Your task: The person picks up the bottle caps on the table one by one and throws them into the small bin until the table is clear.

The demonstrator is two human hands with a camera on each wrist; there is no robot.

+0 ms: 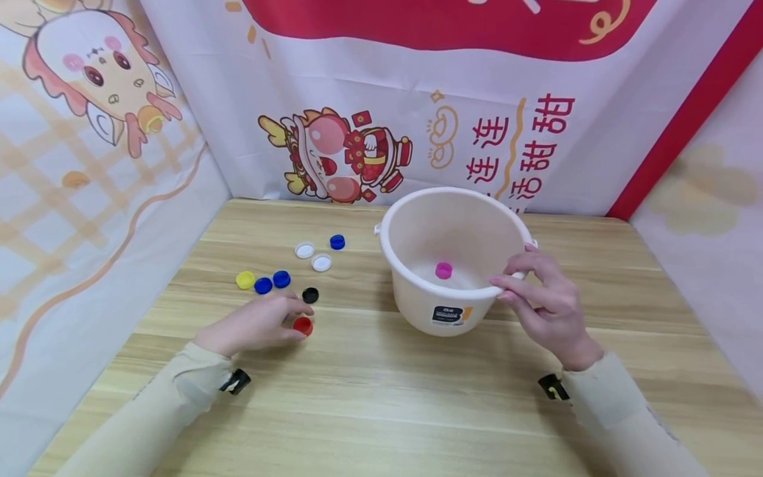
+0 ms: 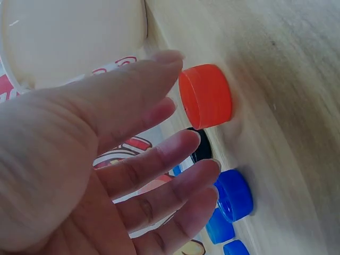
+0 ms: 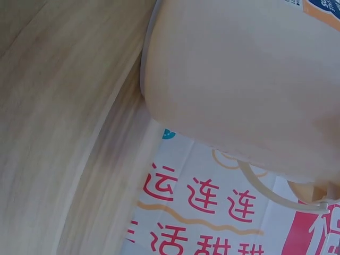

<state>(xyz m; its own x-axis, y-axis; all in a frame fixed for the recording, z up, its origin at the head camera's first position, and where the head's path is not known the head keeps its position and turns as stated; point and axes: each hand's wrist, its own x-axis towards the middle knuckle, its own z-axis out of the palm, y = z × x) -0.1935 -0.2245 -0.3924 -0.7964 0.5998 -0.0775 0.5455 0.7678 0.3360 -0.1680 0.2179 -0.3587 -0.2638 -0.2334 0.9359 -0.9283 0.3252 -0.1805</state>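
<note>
A red bottle cap (image 1: 303, 326) lies on the wooden table with its hollow side up. Thumb and fingers of my left hand (image 1: 262, 322) are spread at its edge; in the left wrist view the thumb tip is right beside the cap and the fingers are apart. Just beyond is a black cap (image 1: 310, 295). To the right stands a cream plastic bucket (image 1: 417, 311), with a pink cap (image 1: 444, 270) on its bottom. My right hand (image 1: 551, 305) grips the bucket's near right rim, thumb outside. The right wrist view shows the bucket's side (image 3: 239, 90).
Left of the bucket lie a yellow cap (image 1: 245, 279), blue caps (image 1: 263, 285) and white caps (image 1: 321, 263). A printed cloth (image 1: 226, 132) hangs along the table's back edge, and another patterned cloth (image 1: 119, 218) borders the left side. The bucket's handle (image 3: 276, 196) hangs at its side.
</note>
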